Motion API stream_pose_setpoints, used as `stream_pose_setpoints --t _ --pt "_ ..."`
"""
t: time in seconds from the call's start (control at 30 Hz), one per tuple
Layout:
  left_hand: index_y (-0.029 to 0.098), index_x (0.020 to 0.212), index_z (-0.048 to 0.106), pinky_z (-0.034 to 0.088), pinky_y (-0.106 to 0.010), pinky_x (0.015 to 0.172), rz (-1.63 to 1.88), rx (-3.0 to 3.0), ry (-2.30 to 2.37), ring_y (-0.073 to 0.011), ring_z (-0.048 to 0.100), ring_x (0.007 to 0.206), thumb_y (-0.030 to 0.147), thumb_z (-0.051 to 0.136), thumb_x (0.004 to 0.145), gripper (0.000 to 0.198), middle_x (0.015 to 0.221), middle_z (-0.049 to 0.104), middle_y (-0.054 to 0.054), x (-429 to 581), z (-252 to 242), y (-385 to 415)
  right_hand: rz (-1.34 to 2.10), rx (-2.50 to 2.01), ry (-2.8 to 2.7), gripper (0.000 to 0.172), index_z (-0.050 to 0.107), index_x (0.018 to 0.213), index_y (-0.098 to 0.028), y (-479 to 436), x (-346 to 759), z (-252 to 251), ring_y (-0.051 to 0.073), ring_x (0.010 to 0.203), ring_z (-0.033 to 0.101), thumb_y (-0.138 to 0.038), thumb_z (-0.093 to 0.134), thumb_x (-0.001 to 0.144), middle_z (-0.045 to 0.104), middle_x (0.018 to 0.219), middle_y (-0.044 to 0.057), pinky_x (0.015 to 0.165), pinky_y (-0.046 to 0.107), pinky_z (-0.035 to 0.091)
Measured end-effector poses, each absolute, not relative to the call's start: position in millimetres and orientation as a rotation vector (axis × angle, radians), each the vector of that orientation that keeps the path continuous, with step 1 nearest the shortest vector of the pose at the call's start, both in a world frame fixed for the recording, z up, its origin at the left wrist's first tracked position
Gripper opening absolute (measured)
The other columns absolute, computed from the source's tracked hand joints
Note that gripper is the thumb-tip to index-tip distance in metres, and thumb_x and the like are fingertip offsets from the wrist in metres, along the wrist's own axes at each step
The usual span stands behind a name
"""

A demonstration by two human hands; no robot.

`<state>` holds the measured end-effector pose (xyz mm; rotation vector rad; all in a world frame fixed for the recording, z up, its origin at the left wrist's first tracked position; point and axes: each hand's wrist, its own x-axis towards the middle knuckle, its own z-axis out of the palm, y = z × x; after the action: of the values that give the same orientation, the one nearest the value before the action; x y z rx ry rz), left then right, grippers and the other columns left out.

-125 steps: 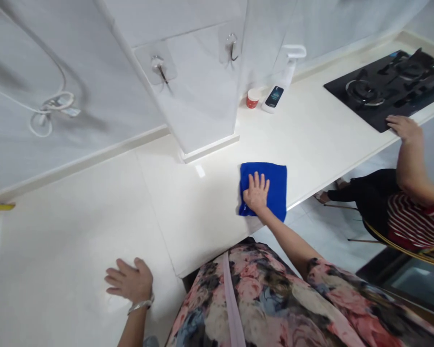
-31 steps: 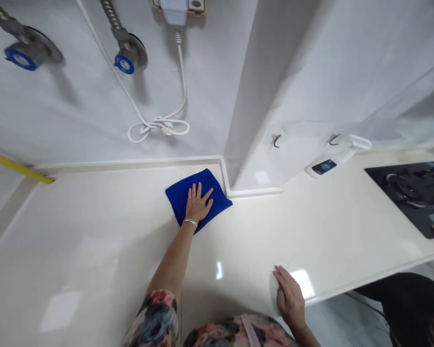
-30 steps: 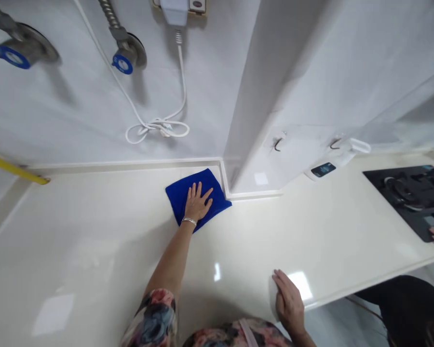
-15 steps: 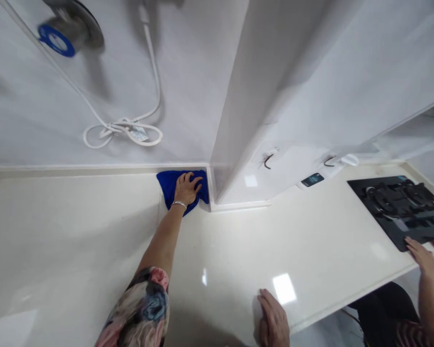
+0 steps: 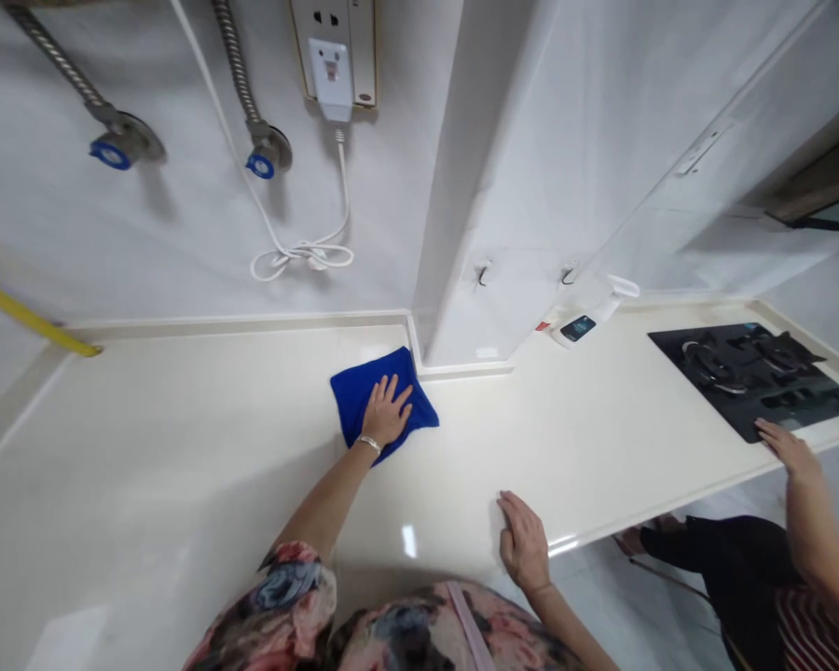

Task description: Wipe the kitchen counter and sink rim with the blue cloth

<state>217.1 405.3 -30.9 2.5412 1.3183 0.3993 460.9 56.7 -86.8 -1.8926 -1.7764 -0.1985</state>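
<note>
One counter [image 5: 573, 429], pale. One pillar [image 5: 510, 214], at the cloth's one o'clock. One stove [image 5: 745, 377], black, at its three. One cloth [image 5: 353, 387], blue: beside the pillar's foot, flatter than when bunched in the corner (suits a broader wipe, I judge). My left hand [image 5: 386, 415]: palm down on it, fingers spread, not grasping. My right hand [image 5: 524, 545]: on the counter, four o'clock, unclenched, nothing held.

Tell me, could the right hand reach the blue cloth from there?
Probably yes: nothing visible stands between the right hand and the blue cloth on the counter, though the left hand lies on the cloth.
</note>
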Motion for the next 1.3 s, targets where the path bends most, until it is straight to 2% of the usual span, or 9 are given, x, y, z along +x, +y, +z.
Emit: stream_pose_setpoints --t 0.17,0.37,0.47,0.6,0.8,0.93,1.1,1.3 --pt "0.032 0.156 0.054 0.025 -0.059 0.131 0.425 2.554 1.181 -0.0360 0.022 0.163 0.040 0.052 0.103 0.054 0.174 0.032 -0.008 211.2 -37.3 311.0 -0.207 -1.877 -1.770 0.061 0.054 0.148 -0.024 56.2 463.3 -92.1 0.027 0.134 0.060 -0.009 0.044 0.089 0.065 0.143 0.010 0.108 0.051 0.054" --pt "0.036 0.162 0.042 0.028 -0.061 0.130 0.452 2.590 0.910 -0.0371 0.017 0.164 0.039 0.060 0.099 0.066 0.178 0.019 -0.009 197.3 -49.8 209.5 -0.251 -1.852 -1.768 0.056 0.056 0.143 -0.023 56.9 462.6 -92.4 0.026 0.133 0.061 -0.009 0.043 0.091 0.066 0.141 0.010 0.107 0.051 0.054" --pt "0.037 0.161 0.043 0.031 -0.059 0.129 0.424 2.616 0.794 -0.0345 0.023 0.163 0.037 0.064 0.097 0.068 0.177 0.024 -0.007 178.2 -50.9 195.0 -0.251 -1.863 -1.769 0.055 0.057 0.142 -0.022 57.2 461.4 -89.4 0.026 0.133 0.061 -0.008 0.043 0.091 0.066 0.141 0.010 0.107 0.050 0.054" --pt "0.039 0.156 0.050 0.034 -0.056 0.128 0.419 2.629 0.848 -0.0313 0.030 0.160 0.039 0.062 0.099 0.059 0.175 0.031 -0.004 141.6 -46.9 223.4 -0.243 -1.873 -1.768 0.055 0.057 0.142 -0.022 57.3 460.1 -85.9 0.025 0.133 0.061 -0.009 0.044 0.091 0.066 0.141 0.011 0.107 0.049 0.055" --pt "0.034 0.156 0.053 0.028 -0.059 0.130 0.447 2.554 1.271 -0.0354 0.025 0.162 0.041 0.053 0.102 0.055 0.175 0.029 -0.007 116.4 -37.0 298.9 -0.199 -1.901 -1.751 0.055 0.057 0.142 -0.022 55.1 458.5 -81.8 0.025 0.135 0.059 -0.008 0.045 0.091 0.066 0.142 0.010 0.109 0.049 0.053" --pt "0.031 0.158 0.052 0.023 -0.060 0.132 0.436 2.464 1.450 -0.0373 0.019 0.163 0.045 0.050 0.103 0.057 0.177 0.025 -0.007 133.7 -32.8 343.3 -0.174 -1.905 -1.760 0.054 0.056 0.143 -0.023 52.6 457.7 -78.9 0.026 0.136 0.059 -0.008 0.044 0.092 0.065 0.143 0.010 0.109 0.049 0.053" --pt "0.033 0.158 0.052 0.019 -0.060 0.132 0.461 2.389 1.554 -0.0373 0.017 0.164 0.047 0.048 0.103 0.057 0.176 0.027 -0.004 161.2 -32.9 397.4 -0.167 -1.941 -1.764 0.054 0.055 0.144 -0.023 49.0 457.7 -82.7 0.027 0.135 0.059 -0.010 0.042 0.093 0.064 0.144 0.011 0.107 0.050 0.054" --pt "0.029 0.159 0.050 0.014 -0.063 0.132 0.475 2.316 1.620 -0.0394 0.012 0.164 0.047 0.047 0.102 0.060 0.178 0.022 -0.006 201.0 -32.8 460.7 -0.134 -1.971 -1.780 0.054 0.055 0.143 -0.023 46.8 458.4 -85.0 0.028 0.135 0.059 -0.010 0.042 0.093 0.063 0.145 0.011 0.105 0.051 0.055"
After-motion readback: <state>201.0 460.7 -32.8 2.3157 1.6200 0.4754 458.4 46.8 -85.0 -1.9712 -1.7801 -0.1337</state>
